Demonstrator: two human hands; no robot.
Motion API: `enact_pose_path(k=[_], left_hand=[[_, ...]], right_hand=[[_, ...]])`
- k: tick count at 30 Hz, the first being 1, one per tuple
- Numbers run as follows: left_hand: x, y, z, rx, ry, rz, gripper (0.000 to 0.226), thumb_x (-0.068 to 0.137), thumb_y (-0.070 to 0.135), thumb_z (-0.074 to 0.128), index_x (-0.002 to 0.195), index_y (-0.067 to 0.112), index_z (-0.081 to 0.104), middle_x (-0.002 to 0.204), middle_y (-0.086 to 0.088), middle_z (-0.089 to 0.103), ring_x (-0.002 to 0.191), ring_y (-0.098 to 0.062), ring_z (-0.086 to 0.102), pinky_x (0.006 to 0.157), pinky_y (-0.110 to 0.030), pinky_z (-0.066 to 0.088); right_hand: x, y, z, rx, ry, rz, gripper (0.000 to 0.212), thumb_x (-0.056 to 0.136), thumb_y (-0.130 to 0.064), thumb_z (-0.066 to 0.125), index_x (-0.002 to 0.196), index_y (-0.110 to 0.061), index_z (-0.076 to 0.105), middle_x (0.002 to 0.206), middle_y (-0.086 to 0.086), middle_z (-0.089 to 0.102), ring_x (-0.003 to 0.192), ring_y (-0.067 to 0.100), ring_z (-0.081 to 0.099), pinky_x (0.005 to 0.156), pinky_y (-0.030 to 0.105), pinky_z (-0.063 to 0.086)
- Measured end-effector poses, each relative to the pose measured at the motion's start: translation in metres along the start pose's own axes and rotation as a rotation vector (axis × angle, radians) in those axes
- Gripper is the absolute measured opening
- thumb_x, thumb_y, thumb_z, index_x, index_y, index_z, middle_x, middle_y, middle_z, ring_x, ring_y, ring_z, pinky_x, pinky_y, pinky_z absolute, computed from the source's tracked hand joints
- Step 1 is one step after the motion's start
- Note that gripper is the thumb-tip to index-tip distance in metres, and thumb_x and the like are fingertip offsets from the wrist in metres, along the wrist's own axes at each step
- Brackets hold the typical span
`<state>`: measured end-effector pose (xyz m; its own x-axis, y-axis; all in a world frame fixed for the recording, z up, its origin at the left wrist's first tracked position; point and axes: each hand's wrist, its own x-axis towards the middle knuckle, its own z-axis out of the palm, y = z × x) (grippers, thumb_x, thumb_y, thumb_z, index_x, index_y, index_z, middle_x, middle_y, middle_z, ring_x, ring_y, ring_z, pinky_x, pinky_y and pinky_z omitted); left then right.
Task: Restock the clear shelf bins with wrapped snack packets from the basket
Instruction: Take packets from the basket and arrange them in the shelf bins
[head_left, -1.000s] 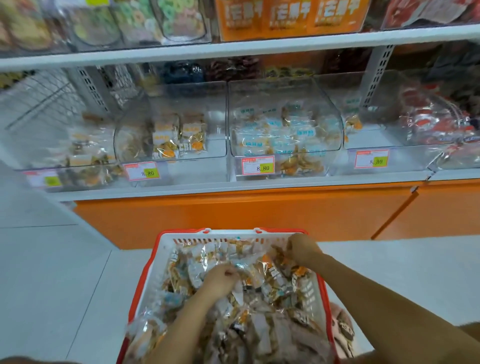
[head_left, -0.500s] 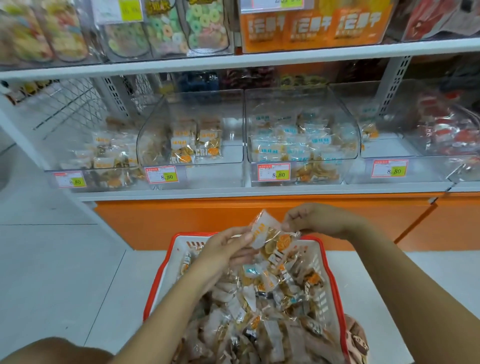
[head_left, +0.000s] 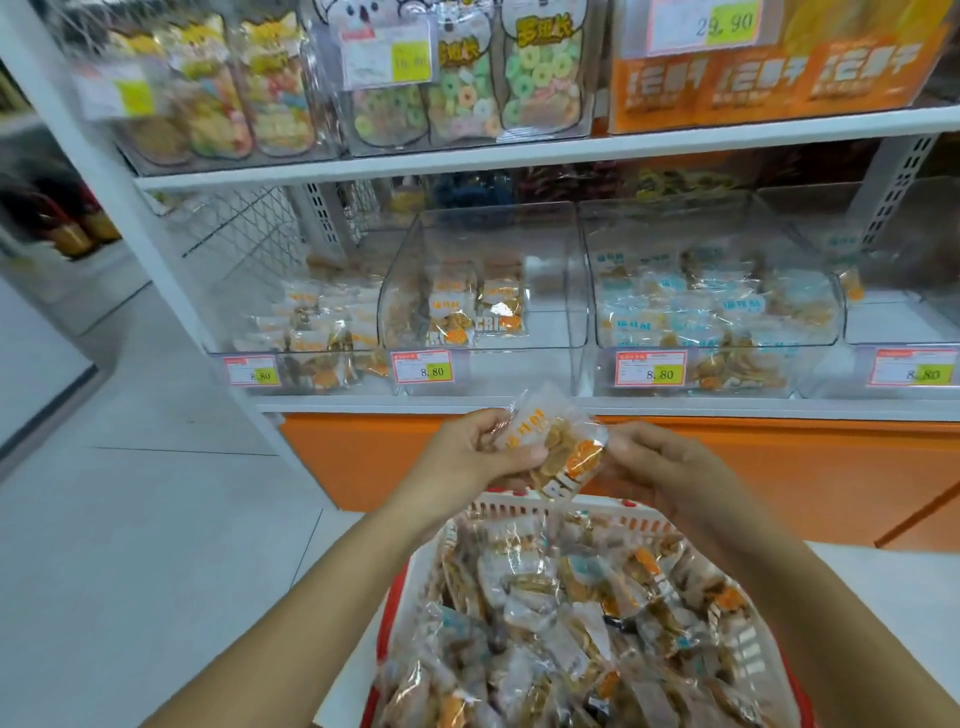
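Hands meet over a basket, before a shop shelf (head_left: 363, 404); between them is one wrapped snack packet (head_left: 553, 447), clear film with orange print. Fingers of the left hand (head_left: 467, 460) are curled round the packet's left edge, thumb lying over its face; fingers of the right hand (head_left: 660, 467) are narrowed to a pinch on its right corner; both hold the same packet. Its long axis is tilted, the top end rising up and away from the fingers, the bottom end hanging below them, just above the far rim of the basket (head_left: 498, 512); the basket lies under both wrists, heaped with more packets. Beyond the fingers and above them, a little to the left-hand side, stands the clear bin of orange-printed packets (head_left: 550, 249), sparsely filled; it looks like the match. Beyond the right fingers sits the bin of blue-printed packets (head_left: 675, 234), fuller. The left hand is nearer the orange bin, so a lift up and forward from that side seems the shorter way; the bin's front wall would need clearing first.
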<state>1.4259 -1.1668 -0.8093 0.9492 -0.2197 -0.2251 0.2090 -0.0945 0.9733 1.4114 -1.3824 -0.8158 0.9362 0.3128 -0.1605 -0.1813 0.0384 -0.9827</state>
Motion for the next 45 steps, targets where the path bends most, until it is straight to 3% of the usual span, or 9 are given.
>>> enact_pose_path(k=[5, 10, 14, 20, 27, 34, 38, 41, 45], left_hand=[[0.001, -0.004, -0.015, 0.094, 0.144, 0.088, 0.038, 0.076, 0.01, 0.077, 0.111, 0.014, 0.061, 0.101, -0.005, 0.072, 0.089, -0.023, 0.067, 0.08, -0.032, 0.055], [0.001, 0.002, -0.037, 0.315, 0.227, 0.188, 0.043, 0.069, 0.014, 0.084, 0.095, 0.032, 0.055, 0.091, 0.006, 0.069, 0.075, -0.012, 0.064, 0.072, -0.029, 0.054], [0.0, 0.006, -0.06, 0.4, 0.27, 0.266, 0.04, 0.07, 0.016, 0.084, 0.094, 0.034, 0.058, 0.086, 0.011, 0.065, 0.066, -0.001, 0.056, 0.066, -0.02, 0.05], [0.006, 0.004, -0.108, 0.307, 0.485, 0.33, 0.055, 0.079, 0.021, 0.076, 0.126, 0.034, 0.051, 0.119, 0.011, 0.063, 0.106, 0.006, 0.057, 0.089, -0.018, 0.049], [0.027, -0.012, -0.157, 0.551, 0.712, 0.22, 0.054, 0.094, 0.029, 0.057, 0.145, 0.022, 0.039, 0.144, 0.002, 0.046, 0.132, -0.016, 0.042, 0.102, -0.023, 0.033], [0.045, -0.027, -0.174, 0.627, 0.623, 0.132, 0.062, 0.095, 0.019, 0.054, 0.15, 0.019, 0.025, 0.158, 0.004, 0.021, 0.143, -0.016, 0.026, 0.11, -0.017, 0.015], [0.049, -0.03, -0.174, 0.651, 0.592, 0.156, 0.067, 0.093, 0.017, 0.055, 0.151, 0.023, 0.023, 0.159, 0.008, 0.015, 0.138, -0.021, 0.037, 0.11, -0.037, 0.035], [0.05, -0.029, -0.174, 0.657, 0.592, 0.158, 0.066, 0.093, 0.015, 0.055, 0.15, 0.02, 0.024, 0.159, 0.007, 0.014, 0.144, -0.014, 0.024, 0.112, -0.032, 0.03], [0.046, -0.029, -0.176, 0.725, 0.582, 0.112, 0.064, 0.095, 0.018, 0.054, 0.151, 0.021, 0.023, 0.159, 0.009, 0.012, 0.138, -0.017, 0.036, 0.103, -0.014, 0.002]], right_hand=[[0.006, -0.009, 0.022, -0.2, 0.035, 0.013, 0.034, 0.071, -0.036, 0.068, 0.1, -0.018, 0.072, 0.097, 0.0, 0.074, 0.095, 0.015, 0.069, 0.089, 0.028, 0.049], [0.038, -0.038, 0.046, -0.435, 0.073, -0.087, 0.075, 0.05, -0.038, 0.078, 0.122, -0.038, 0.054, 0.102, -0.007, 0.067, 0.093, 0.005, 0.065, 0.086, 0.028, 0.054], [0.07, -0.064, 0.07, -0.929, -0.061, -0.144, 0.051, 0.067, -0.038, 0.082, 0.111, -0.047, 0.058, 0.089, -0.013, 0.065, 0.082, -0.004, 0.059, 0.081, 0.024, 0.048], [0.129, -0.101, 0.117, -1.213, -0.189, -0.265, 0.025, 0.076, -0.042, 0.077, 0.093, -0.031, 0.062, 0.075, -0.015, 0.054, 0.068, 0.003, 0.048, 0.055, 0.022, 0.031], [0.237, -0.135, 0.175, -0.912, -0.044, -0.333, 0.03, 0.077, -0.027, 0.08, 0.1, -0.012, 0.067, 0.086, 0.0, 0.068, 0.063, 0.012, 0.065, 0.059, 0.029, 0.056], [0.307, -0.122, 0.22, -1.549, -0.253, -0.068, 0.023, 0.084, -0.029, 0.072, 0.075, -0.009, 0.065, 0.069, 0.001, 0.061, 0.066, 0.018, 0.06, 0.052, 0.025, 0.042], [0.321, -0.106, 0.231, -1.65, -0.423, 0.133, 0.015, 0.093, -0.019, 0.062, 0.094, -0.005, 0.065, 0.084, 0.003, 0.064, 0.073, 0.017, 0.062, 0.07, 0.026, 0.054], [0.321, -0.099, 0.234, -1.848, -0.43, 0.104, 0.012, 0.093, -0.016, 0.06, 0.083, -0.01, 0.063, 0.076, -0.001, 0.06, 0.059, 0.01, 0.053, 0.043, 0.014, 0.042], [0.313, -0.098, 0.234, -2.004, -0.429, 0.03, 0.018, 0.088, -0.018, 0.067, 0.099, -0.005, 0.065, 0.093, 0.004, 0.063, 0.088, 0.018, 0.064, 0.075, 0.026, 0.05]])
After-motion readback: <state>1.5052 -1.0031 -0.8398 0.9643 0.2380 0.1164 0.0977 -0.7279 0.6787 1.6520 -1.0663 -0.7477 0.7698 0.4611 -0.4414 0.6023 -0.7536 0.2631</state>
